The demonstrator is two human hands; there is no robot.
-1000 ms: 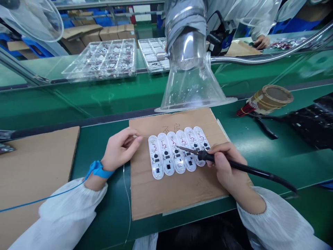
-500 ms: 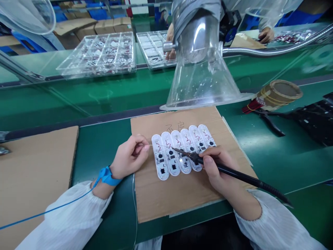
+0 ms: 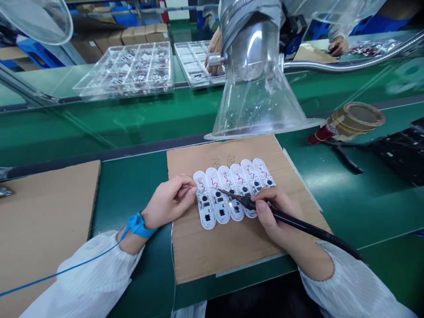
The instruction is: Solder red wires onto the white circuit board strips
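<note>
White circuit boards (image 3: pixel 228 196) lay on a cardboard sheet (image 3: pixel 228 251) between both hands' fingers | left hand (image 3: pixel 168 199): fingers pinched solder wire (image 3: pixel 191 187) | right hand (image 3: pixel 274 216): fingers gripped soldering iron (image 3: pixel 298 223) penwise, tip over second board, apparently to meet the wire.

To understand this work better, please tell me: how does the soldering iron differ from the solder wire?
The soldering iron is thick and black with a narrow metal tip, while the solder wire is a thin silvery strand. The soldering iron is gripped like a pen in the right hand; the solder wire is pinched in the left hand. They share one area: both end over the white circuit boards, not touching each other.
</note>
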